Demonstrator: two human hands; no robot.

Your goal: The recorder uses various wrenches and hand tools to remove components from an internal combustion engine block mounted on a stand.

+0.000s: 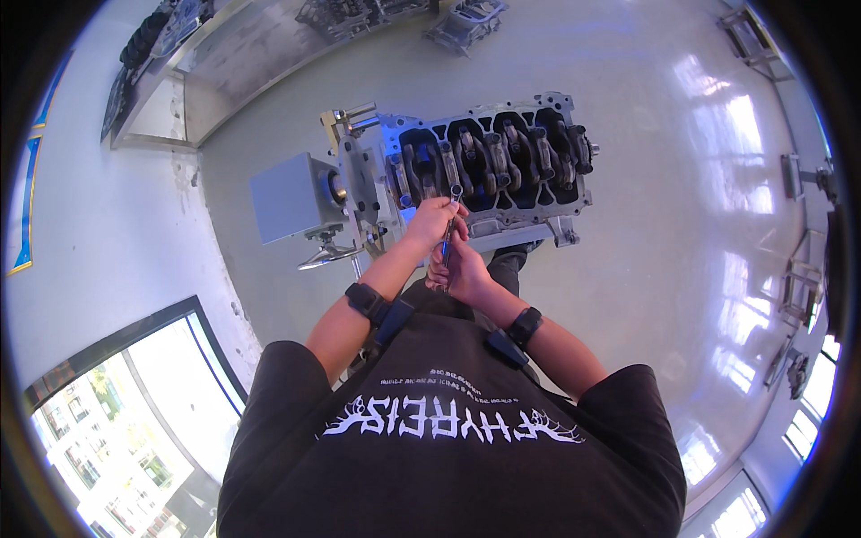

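Note:
A ratchet wrench with a shiny round head crosses both my hands at the near edge of an engine block. My left hand is closed around its upper part, just below the head. Lower down, my right hand wraps the handle, close to my body. The engine block lies with its open underside up, showing the dark crankshaft and several bearing caps. The wrench head overlaps the block's near left edge in the picture; whether it touches a bolt I cannot tell.
The block is fixed to an engine stand with a grey box and a handwheel on the left. A metal workbench with parts stands far left. Another metal casting sits on the floor beyond.

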